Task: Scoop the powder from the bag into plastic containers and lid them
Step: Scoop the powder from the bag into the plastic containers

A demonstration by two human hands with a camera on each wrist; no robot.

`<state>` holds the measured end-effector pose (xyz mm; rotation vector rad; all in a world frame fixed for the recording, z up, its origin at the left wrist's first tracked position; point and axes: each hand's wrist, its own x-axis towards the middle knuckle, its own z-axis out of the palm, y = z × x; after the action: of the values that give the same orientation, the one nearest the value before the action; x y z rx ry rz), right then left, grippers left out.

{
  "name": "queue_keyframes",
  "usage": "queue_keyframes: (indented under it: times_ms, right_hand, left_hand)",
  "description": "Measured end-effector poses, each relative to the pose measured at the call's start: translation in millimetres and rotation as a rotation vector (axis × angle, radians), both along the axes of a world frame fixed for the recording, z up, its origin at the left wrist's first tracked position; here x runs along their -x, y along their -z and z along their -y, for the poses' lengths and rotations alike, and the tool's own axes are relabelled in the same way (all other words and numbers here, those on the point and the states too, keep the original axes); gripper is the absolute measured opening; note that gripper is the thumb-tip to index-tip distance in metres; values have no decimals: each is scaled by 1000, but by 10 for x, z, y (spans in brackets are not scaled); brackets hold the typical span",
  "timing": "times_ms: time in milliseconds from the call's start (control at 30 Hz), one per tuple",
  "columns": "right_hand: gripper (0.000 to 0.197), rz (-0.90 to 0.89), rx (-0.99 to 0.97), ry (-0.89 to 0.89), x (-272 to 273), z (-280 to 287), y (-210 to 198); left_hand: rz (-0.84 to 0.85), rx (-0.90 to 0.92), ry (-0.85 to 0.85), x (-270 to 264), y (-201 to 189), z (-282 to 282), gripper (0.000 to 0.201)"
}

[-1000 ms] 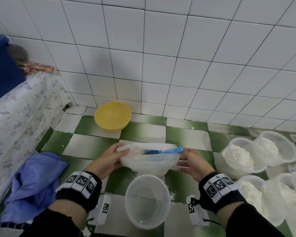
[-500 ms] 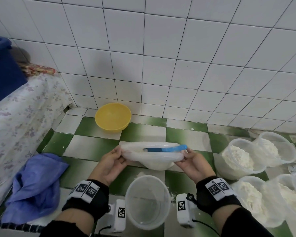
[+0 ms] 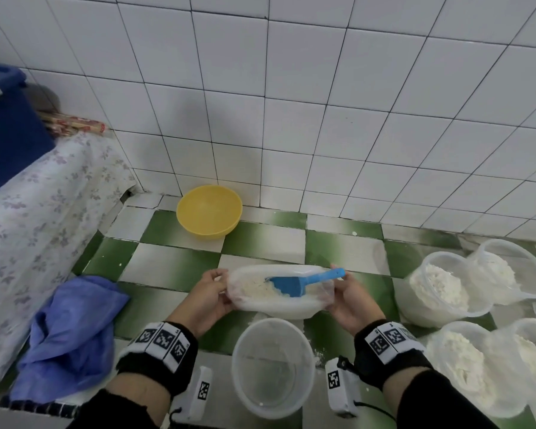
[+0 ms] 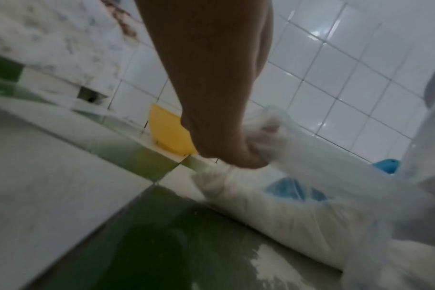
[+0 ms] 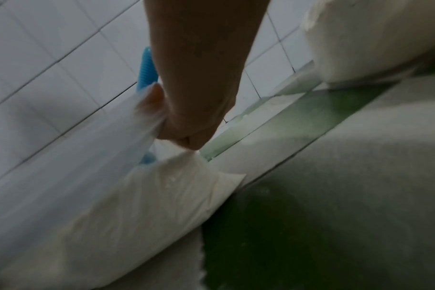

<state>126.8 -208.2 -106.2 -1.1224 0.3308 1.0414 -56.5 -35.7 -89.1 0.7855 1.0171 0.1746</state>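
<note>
A clear plastic bag (image 3: 279, 306) of white powder sits on the green-and-white tiled floor, its mouth stretched wide. My left hand (image 3: 212, 294) grips the bag's left edge (image 4: 263, 135). My right hand (image 3: 345, 297) pinches the right edge (image 5: 149, 109). A blue scoop (image 3: 291, 284) lies inside the bag on the powder, its handle (image 5: 145, 68) sticking out toward the right hand. An empty clear plastic container (image 3: 273, 366) stands just in front of the bag, between my wrists.
Several powder-filled containers (image 3: 440, 289) cluster at the right. A yellow bowl (image 3: 209, 210) sits by the tiled wall. A blue cloth (image 3: 68, 332) lies at the left beside a floral-covered ledge (image 3: 28, 212). Spilled powder (image 4: 268, 268) dusts the floor near the bag.
Both hands have pulled the bag's mouth wider apart and tilted it toward me, so the powder and the scoop's bowl now show inside.
</note>
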Motion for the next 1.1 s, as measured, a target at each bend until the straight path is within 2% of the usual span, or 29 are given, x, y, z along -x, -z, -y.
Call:
queue_keyframes:
  times_ms: [133, 233, 367, 467, 567, 700, 767, 800, 933, 1000, 1100]
  right_hand:
    - [23, 318, 167, -246, 1, -6, -119]
    - [16, 526, 154, -334, -36, 46, -200]
    - [16, 664, 94, -498, -136, 140, -244]
    - [21, 794, 177, -704, -200, 155, -281]
    - [21, 925, 297, -875, -234, 125, -320]
    - [33, 1016, 394, -1017, -241, 45, -324]
    - [34, 983, 411, -995, -235, -3, -322]
    - [34, 908, 392, -933, -239, -17, -306]
    - [25, 317, 110, -505, -233, -19, -228]
    - [25, 153, 25, -345, -228, -10, -178]
    - [31, 11, -12, -180, -195, -23, -93]
  left_hand:
    - [-185, -367, 260, -6, -77, -25, 23]
    - [-161, -570, 418, 1, -92, -80, 17]
    - [-150, -606, 612, 7, -122, -122, 6]
    - [-168, -633, 690, -9, -109, -158, 15]
    - [-164, -595, 724, -22, -87, -210, 24]
    - [-145, -498, 708, -30, -53, -260, 31]
    - [-109, -432, 689, -55, -40, -275, 33]
    - [-74, -372, 657, -65, -31, -286, 35]
    - [67, -52, 446, -73, -9, -332, 31]
    - [110, 44, 382, -74, 21, -337, 31]
    - [122, 100, 330, -86, 71, -314, 32]
